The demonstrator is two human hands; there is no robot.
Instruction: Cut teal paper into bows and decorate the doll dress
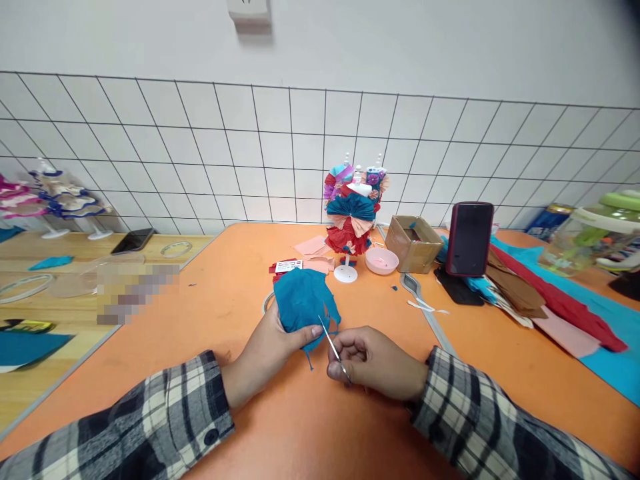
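Note:
My left hand (275, 343) is closed on a piece of teal paper (301, 300), its thumb pressed on the lower edge. The paper's right side is cut, with a narrow strip hanging off and a thin scrap dangling below. My right hand (373, 363) holds small silver scissors (334, 347), their tip pointing up and left against the right part of the teal paper. Behind the paper, a roll of tape (268, 303) is partly hidden. Further back stands a doll-like figure (351, 213) in teal, pink and red pleated paper on a white stand.
A pink bowl (382, 261), a cardboard box (413, 243) and an upright phone (469, 239) stand at the back right. Red, brown and pink paper (560, 300) lies at right. Pink scraps (315, 247) lie behind the teal paper. Another table (200, 243) adjoins at left.

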